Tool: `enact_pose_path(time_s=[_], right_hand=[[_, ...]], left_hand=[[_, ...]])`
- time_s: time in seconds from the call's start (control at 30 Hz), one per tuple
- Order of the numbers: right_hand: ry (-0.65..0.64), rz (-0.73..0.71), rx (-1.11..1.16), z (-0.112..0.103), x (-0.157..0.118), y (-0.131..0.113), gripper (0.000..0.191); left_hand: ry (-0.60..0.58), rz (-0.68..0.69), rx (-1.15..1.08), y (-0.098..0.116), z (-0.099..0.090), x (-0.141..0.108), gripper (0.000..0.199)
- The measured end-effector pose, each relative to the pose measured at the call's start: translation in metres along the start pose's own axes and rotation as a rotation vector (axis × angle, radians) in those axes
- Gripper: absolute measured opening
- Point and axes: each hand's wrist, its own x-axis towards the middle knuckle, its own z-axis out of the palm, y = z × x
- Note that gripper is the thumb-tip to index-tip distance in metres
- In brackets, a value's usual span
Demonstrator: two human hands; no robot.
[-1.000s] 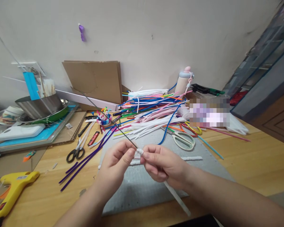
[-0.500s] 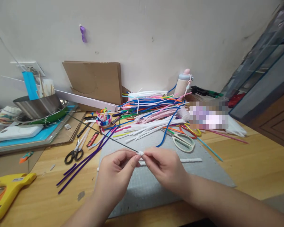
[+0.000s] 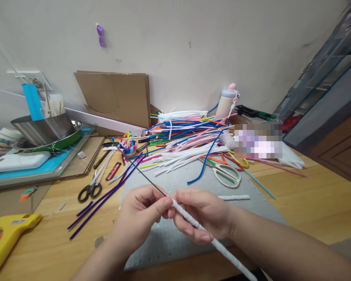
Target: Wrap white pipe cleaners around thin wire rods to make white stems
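- so, the left hand [image 3: 143,208] is pinched, its thumb and fingers closed about the top end of a white-wrapped stem [image 3: 229,255], where a thin dark wire [image 3: 149,179] comes out.
- the right hand [image 3: 206,214] is loosely curled, its thumb near that same end and its fingers along the stem.
- the stem is held up in front of a grey mat [image 3: 163,251], tilted, running from the left thumb past the right fingers to the bottom edge of the view; the wire slants away to the upper left.
- behind the right hand, a white strip [image 3: 235,197] lies across the mat.
- farther back, light-handled scissors [image 3: 238,181] lie beside a bent blue strip [image 3: 201,175], near a heap of coloured strips [image 3: 190,128].
- to the left on the wooden table [image 3: 55,238] are purple strips [image 3: 101,208], black-handled scissors [image 3: 82,194] and, at the edge, a yellow glue gun [image 3: 14,226].
- a bottle [image 3: 224,106] stands behind the heap; cardboard [image 3: 114,99] leans against the wall.
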Motion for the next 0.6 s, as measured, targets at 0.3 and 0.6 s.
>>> enact_pose_path(time_s=[0.3, 0.6], right_hand=[[-0.061, -0.012, 0.160, -0.002, -0.003, 0.001, 0.019], [0.514, -0.335, -0.613, 0.007, 0.002, 0.008, 0.026]], left_hand=[[0.031, 0.115, 0.191, 0.001, -0.001, 0.000, 0.014], [0.173, 0.138, 0.255, -0.004, 0.005, 0.000, 0.013]])
